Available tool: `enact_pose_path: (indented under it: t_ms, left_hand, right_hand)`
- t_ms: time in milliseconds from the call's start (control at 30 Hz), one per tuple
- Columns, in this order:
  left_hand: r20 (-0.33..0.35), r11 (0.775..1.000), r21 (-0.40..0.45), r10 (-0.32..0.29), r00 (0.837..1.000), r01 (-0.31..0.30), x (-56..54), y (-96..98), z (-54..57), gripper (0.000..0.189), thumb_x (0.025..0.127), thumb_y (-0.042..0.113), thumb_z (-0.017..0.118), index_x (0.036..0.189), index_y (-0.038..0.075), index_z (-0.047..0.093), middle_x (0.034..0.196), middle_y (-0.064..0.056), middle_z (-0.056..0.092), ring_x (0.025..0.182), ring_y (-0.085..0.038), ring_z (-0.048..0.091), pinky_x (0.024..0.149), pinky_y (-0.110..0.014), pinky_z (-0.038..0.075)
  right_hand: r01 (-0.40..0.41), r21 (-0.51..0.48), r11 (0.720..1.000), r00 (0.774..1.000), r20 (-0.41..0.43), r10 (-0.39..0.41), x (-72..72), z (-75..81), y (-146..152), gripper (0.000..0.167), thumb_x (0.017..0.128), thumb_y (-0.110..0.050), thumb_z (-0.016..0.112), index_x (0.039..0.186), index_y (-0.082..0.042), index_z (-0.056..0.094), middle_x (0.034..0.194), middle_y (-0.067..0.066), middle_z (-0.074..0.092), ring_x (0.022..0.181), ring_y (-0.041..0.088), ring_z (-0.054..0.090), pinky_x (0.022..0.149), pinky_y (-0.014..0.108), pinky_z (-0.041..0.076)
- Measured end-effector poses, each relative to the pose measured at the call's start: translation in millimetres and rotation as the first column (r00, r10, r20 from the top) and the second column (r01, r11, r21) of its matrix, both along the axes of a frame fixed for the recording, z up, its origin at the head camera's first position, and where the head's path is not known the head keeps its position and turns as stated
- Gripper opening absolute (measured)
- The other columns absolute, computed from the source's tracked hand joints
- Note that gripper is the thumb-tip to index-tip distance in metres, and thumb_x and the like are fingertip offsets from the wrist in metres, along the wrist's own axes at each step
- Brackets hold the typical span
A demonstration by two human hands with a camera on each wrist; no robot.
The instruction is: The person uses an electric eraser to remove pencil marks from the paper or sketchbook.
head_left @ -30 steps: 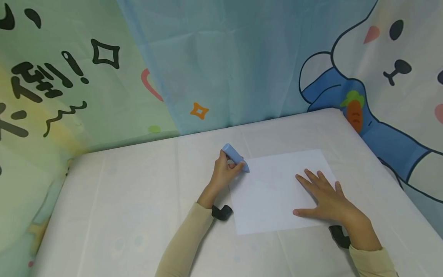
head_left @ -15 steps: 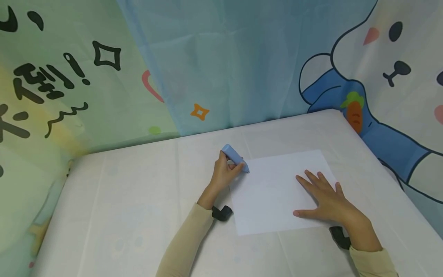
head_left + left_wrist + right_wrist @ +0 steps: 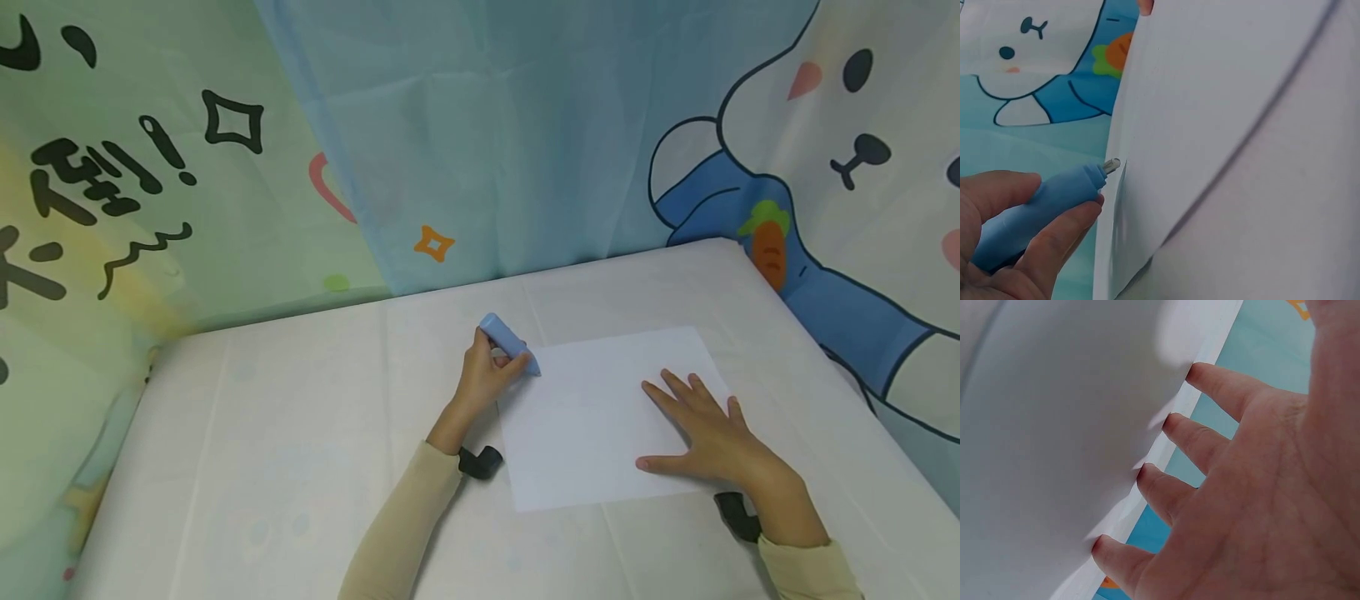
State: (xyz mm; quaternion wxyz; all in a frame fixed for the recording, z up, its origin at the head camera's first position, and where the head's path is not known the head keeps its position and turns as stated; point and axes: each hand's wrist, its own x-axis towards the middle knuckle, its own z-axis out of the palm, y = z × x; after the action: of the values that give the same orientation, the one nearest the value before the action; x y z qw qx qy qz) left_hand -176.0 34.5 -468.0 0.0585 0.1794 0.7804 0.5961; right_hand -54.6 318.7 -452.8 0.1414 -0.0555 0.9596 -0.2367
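In the head view my left hand (image 3: 483, 379) grips a thick light-blue pen-shaped tool (image 3: 508, 340) at the upper left corner of a white sheet of paper (image 3: 585, 417). Its exact kind is unclear. The left wrist view shows the tool (image 3: 1047, 206) between thumb and fingers, its short shiny tip close to the paper edge (image 3: 1210, 94). My right hand (image 3: 701, 429) lies with fingers spread on the right part of the sheet. In the right wrist view the fingertips (image 3: 1175, 422) touch the paper, and the palm is raised off it.
A white cloth covers the table (image 3: 285, 433). Behind it hangs a green and blue curtain (image 3: 480, 142) with cartoon prints. Each wrist wears a black camera mount, such as the left mount (image 3: 482, 462).
Both hands, the blue tool and the paper keep their places. The whole head view has shifted very slightly.
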Motion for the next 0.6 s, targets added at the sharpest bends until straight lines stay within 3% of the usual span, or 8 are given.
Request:
enact_pose_path:
  t_ms: [333, 600]
  left_hand:
    - [-0.023, 1.0, 0.009, -0.01, 1.0, 0.01, 1.1, 2.1, 0.8, 0.037, 0.09, 0.0, 0.066, 0.115, -0.008, 0.04, 0.112, -0.025, 0.067, 0.069, -0.022, 0.066, 0.058, -0.014, 0.046]
    - [-0.03, 1.0, 0.013, -0.028, 0.999, 0.029, 0.7, 2.8, -0.4, 0.036, 0.09, -0.001, 0.066, 0.114, -0.008, 0.04, 0.112, -0.026, 0.066, 0.073, -0.031, 0.069, 0.059, -0.014, 0.046]
  right_hand:
    - [-0.007, -0.008, 1.0, 1.0, -0.002, 0.007, 0.2, 0.6, 0.8, 0.111, 0.07, -0.059, 0.078, 0.152, -0.007, 0.026, 0.158, 0.028, 0.012, 0.143, 0.052, -0.003, 0.1, 0.079, -0.008]
    - [-0.002, -0.016, 1.0, 1.0, -0.003, 0.002, 1.2, 1.0, 1.0, 0.111, 0.07, -0.059, 0.078, 0.153, -0.008, 0.025, 0.158, 0.027, 0.011, 0.143, 0.052, -0.003, 0.101, 0.078, -0.009]
